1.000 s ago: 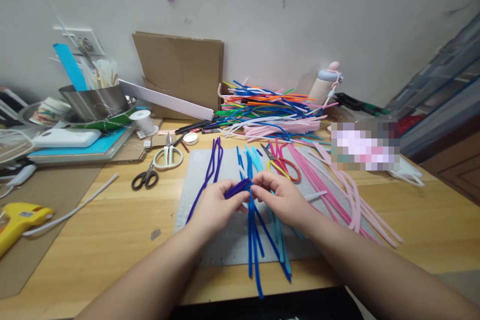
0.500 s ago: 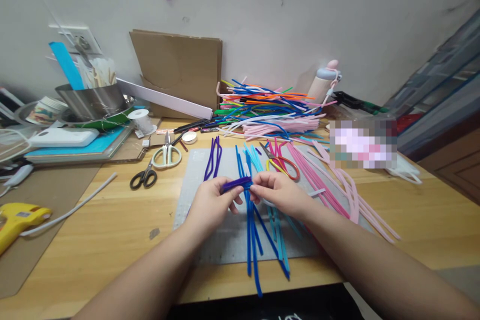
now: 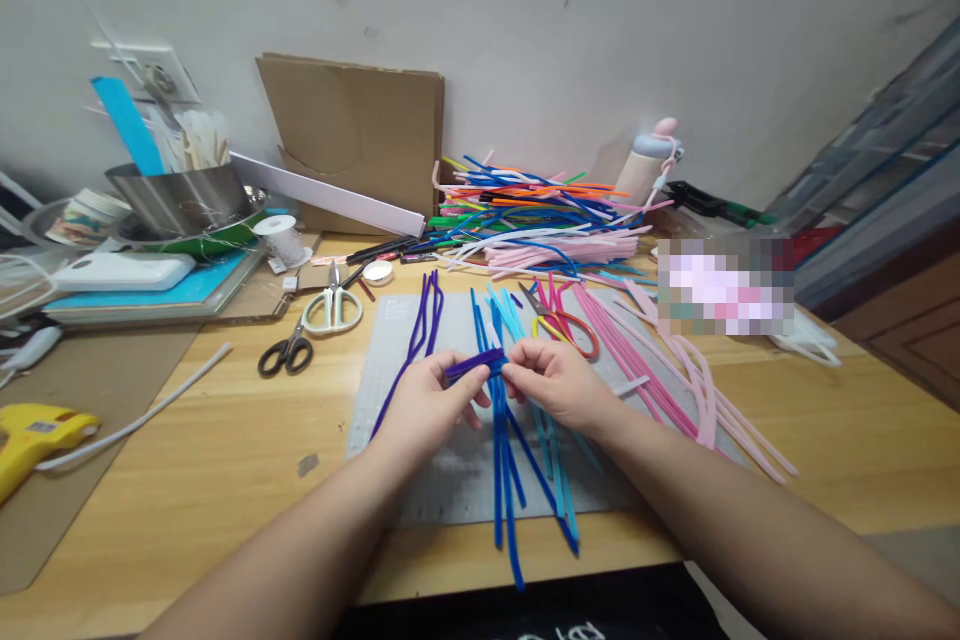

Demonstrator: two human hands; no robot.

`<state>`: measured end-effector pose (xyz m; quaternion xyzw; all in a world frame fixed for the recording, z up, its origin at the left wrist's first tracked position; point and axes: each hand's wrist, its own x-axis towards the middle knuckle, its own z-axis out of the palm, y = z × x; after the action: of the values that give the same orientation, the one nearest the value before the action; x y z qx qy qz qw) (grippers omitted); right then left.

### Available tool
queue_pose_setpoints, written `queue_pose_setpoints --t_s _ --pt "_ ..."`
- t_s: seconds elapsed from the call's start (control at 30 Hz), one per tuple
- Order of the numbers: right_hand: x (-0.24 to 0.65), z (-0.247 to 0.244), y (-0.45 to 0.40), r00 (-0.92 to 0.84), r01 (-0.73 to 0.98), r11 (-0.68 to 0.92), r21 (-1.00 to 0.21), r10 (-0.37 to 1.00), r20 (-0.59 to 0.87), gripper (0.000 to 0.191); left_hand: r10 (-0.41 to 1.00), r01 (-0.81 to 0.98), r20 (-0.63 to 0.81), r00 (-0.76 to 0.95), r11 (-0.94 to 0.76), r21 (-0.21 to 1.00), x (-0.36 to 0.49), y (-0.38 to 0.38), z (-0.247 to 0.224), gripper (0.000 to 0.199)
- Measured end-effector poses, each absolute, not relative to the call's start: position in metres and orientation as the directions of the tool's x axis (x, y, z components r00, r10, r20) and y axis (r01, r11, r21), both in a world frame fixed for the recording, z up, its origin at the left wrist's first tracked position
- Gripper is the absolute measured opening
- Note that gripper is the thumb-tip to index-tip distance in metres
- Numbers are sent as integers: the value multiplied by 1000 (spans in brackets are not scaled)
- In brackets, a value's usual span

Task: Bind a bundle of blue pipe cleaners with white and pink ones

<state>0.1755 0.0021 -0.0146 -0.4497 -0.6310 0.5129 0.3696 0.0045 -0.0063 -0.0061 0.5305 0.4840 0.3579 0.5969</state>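
Above the grey cutting mat (image 3: 442,500), my left hand (image 3: 431,398) pinches a short folded bundle of purple pipe cleaners (image 3: 472,365). My right hand (image 3: 555,382) meets its right end, thumb and forefinger closed on a short blue piece beside the purple; my fingertips hide just how the two join. Under my hands lie long blue pipe cleaners (image 3: 498,480), with light blue ones (image 3: 562,490) to their right. Purple pipe cleaners (image 3: 424,320) rest on the mat to the left. Pink pipe cleaners (image 3: 630,360) spread out to the right.
Red-handled scissors (image 3: 574,332) lie just beyond my right hand. Two more scissors, white-handled (image 3: 332,310) and black-handled (image 3: 286,356), are at the left. A heap of coloured pipe cleaners (image 3: 547,220) stands by the wall. A yellow glue gun (image 3: 37,435) sits far left.
Both hands keep their pinch on the purple and blue pieces, with barely any movement. The whole view has shifted slightly.
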Motion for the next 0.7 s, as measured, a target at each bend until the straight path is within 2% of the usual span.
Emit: queue_pose_setpoints --t_s 0.1,0.17,0.47,0.6,0.7 --pt "177 -16 6 -305 193 63 -979 952 1 21 942 1 -234 240 241 971 4 -5 -5 34" --pt "178 -17 8 -301 184 54 -982 954 -4 22 948 -45 -247 201 261 964 3 -4 -4 31" --pt "177 -20 10 -396 101 17 -995 918 -25 28 980 -44 -147 131 154 987 4 -1 -9 23" --pt "179 -20 10 -406 113 66 -991 914 14 29 981 -50 -152 118 158 986 4 -1 -9 23" --pt "181 -18 10 -359 176 161 -971 929 89 29 979 -44 -165 117 171 984 5 -2 -7 23"
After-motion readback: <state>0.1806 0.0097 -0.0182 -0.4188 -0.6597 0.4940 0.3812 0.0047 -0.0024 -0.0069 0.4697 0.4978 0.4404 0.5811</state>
